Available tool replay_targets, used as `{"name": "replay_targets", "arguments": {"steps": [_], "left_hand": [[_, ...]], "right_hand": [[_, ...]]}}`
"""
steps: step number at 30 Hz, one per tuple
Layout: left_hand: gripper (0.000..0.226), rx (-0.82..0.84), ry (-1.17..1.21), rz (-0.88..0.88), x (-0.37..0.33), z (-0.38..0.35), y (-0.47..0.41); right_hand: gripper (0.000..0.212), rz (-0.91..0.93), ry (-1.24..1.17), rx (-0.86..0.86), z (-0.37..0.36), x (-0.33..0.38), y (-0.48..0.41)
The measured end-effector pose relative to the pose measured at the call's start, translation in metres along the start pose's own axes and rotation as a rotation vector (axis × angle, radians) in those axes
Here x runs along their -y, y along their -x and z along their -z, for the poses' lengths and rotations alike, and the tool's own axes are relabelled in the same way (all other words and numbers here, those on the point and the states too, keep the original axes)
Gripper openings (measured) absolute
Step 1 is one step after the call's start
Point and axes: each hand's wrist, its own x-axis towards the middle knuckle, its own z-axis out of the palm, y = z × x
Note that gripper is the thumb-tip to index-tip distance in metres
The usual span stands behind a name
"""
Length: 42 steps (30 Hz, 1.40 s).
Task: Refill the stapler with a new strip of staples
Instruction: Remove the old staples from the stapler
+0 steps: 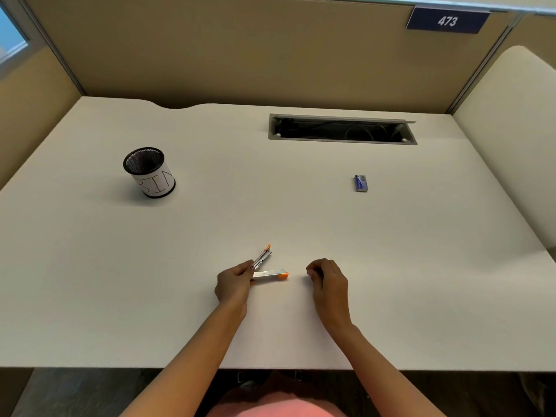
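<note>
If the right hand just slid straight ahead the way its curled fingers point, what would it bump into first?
The right hand points left, toward the open stapler held at its hinge by the left hand. It would likely meet the stapler's orange tip first, though height is unclear.

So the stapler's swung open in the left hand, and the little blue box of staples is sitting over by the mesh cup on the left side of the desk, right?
Not quite. The stapler is swung open in the left hand, but the blue staple box is not beside the mesh cup. The head view shows the box alone on the right side of the desk, with the cup far off on the left.
</note>
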Motion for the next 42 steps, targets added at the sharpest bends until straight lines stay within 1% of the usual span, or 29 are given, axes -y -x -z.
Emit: {"name": "replay_targets", "arguments": {"steps": [2, 4, 7, 11, 16, 19, 22, 24, 26, 29, 30, 32, 34, 36, 39, 42], "left_hand": [[0.021, -0.047, -0.036, -0.03, 0.001, 0.0, 0.004], [0.017, -0.072, -0.043, -0.019, 0.001, 0.0, 0.006], [0.019, -0.068, -0.028, -0.012, 0.0, 0.003, 0.009], [0.018, -0.1, -0.019, -0.051, -0.002, 0.007, 0.007], [0.018, -0.073, 0.084, -0.038, -0.003, 0.015, 0.004], [0.016, -0.142, 0.095, -0.081, -0.006, 0.022, 0.006], [0.012, -0.29, -0.014, -0.182, -0.008, 0.03, 0.004], [0.018, -0.359, -0.096, -0.282, -0.007, 0.036, -0.001], [0.028, -0.361, -0.216, -0.394, -0.003, 0.044, -0.009], [0.058, -0.299, -0.542, -0.484, 0.006, 0.056, -0.028], [0.066, -0.286, -0.65, -0.501, 0.008, 0.061, -0.034], [0.072, -0.268, -0.803, -0.539, 0.009, 0.07, -0.048], [0.071, -0.264, -0.912, -0.549, 0.01, 0.078, -0.06], [0.069, -0.294, -1.022, -0.539, 0.012, 0.085, -0.069], [0.074, -0.365, -1.083, -0.553, 0.016, 0.084, -0.072], [0.072, -0.388, -1.079, -0.55, 0.017, 0.082, -0.073]], "right_hand": [[0.017, -0.006, -0.026, 0.002, 0.0, 0.002, 0.0], [0.017, -0.006, -0.045, 0.021, 0.0, 0.004, 0.0], [0.019, -0.038, -0.075, 0.056, 0.001, 0.007, 0.0], [0.018, -0.059, -0.105, 0.052, 0.002, 0.01, -0.002], [0.017, -0.046, -0.145, 0.065, -0.001, 0.016, -0.006], [0.017, -0.048, -0.204, 0.069, -0.003, 0.022, -0.009], [0.014, -0.073, -0.273, 0.086, -0.004, 0.032, -0.013], [0.013, -0.069, -0.291, 0.093, -0.007, 0.037, -0.016], [0.014, -0.074, -0.305, 0.107, -0.011, 0.043, -0.021], [0.019, -0.076, -0.355, 0.147, -0.019, 0.054, -0.029], [0.02, -0.06, -0.362, 0.162, -0.023, 0.059, -0.033], [0.021, -0.017, -0.358, 0.189, -0.031, 0.069, -0.041], [0.021, 0.033, -0.349, 0.201, -0.04, 0.081, -0.051], [0.02, 0.095, -0.344, 0.207, -0.052, 0.096, -0.063], [0.018, 0.212, -0.333, 0.203, -0.073, 0.123, -0.083], [0.014, 0.285, -0.336, 0.204, -0.097, 0.153, -0.106]]}}
